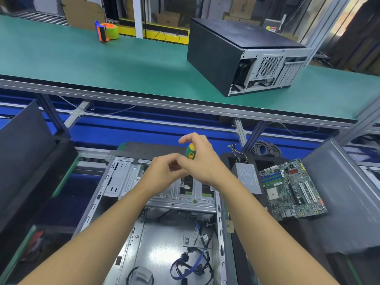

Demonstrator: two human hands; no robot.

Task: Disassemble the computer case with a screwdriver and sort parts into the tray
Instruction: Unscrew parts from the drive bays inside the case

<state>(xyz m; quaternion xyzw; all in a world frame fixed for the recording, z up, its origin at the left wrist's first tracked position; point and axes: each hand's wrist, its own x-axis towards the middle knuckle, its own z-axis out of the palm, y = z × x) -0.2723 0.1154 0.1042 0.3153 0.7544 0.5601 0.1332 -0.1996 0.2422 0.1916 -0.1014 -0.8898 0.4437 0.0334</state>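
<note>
Open case: lies on its side at near centre, side panel off, metal floor bare but for loose cables – blue and black – at its near right.
Drive cage: silver bracket across the far half of the case; the screwdriver tip meets it there.
Screwdriver: green and yellow handle, held upright; I see the shaft only in part, the hands cover most of it.
Right hand: wrapped round the handle from the right, fingers curled shut on it.
Left hand: narrow pinch low at the shaft, just beside the right hand; I cannot tell whether it truly grips.
Power supply: grey box, right of the case, wires trailing far.
Motherboard: green, right of the power supply, on a dark tray.
Second case: closed, black, far right on the green conveyor.
Tape dispenser: orange and green, far left on the conveyor.
Obstruction: both forearms cross over the case – they hide parts of its interior from me.
</note>
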